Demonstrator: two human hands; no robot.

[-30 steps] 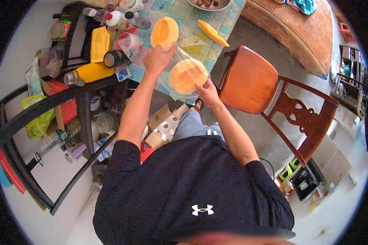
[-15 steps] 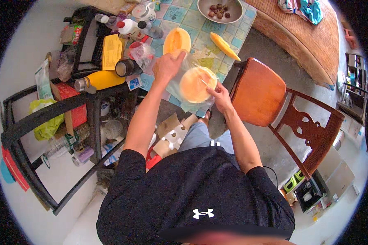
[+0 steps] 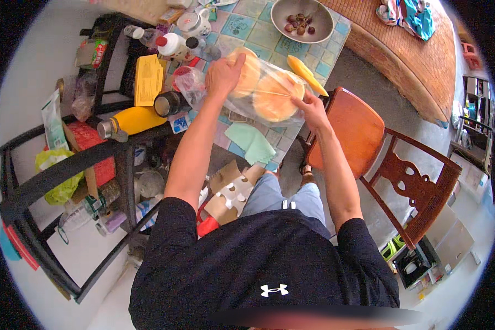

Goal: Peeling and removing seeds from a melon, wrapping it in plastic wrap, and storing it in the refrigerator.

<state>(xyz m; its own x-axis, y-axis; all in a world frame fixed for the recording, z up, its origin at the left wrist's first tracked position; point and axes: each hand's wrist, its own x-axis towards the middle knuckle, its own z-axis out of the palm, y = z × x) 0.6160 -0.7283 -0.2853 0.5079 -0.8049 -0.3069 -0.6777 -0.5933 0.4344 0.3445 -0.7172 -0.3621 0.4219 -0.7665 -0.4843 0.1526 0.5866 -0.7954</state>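
A sheet of clear plastic film [image 3: 258,69] is stretched over two round, orange-fleshed melon halves above the tiled table. One melon half [image 3: 248,74] lies by my left hand, partly behind it; the other melon half [image 3: 274,102] is nearer my right hand. My left hand [image 3: 224,77] has its fingers closed on the film's left part, thumb upward. With thumb and fingers, my right hand [image 3: 313,111] pinches the film at the right edge of the nearer half. A yellow curved wedge [image 3: 305,74] rests beyond my right hand.
A metal bowl with grapes [image 3: 301,36] stands on the table's far side. Bottles [image 3: 173,47], a dark cup [image 3: 169,103] and a yellow bottle [image 3: 137,114] crowd the left. A green cloth [image 3: 250,142] hangs over the near edge; a wooden chair [image 3: 349,129] is right.
My right hand has moved right and slightly up, pulling the film wide. The nearer melon half now sits closer to the other, under film. The green cloth is uncovered.
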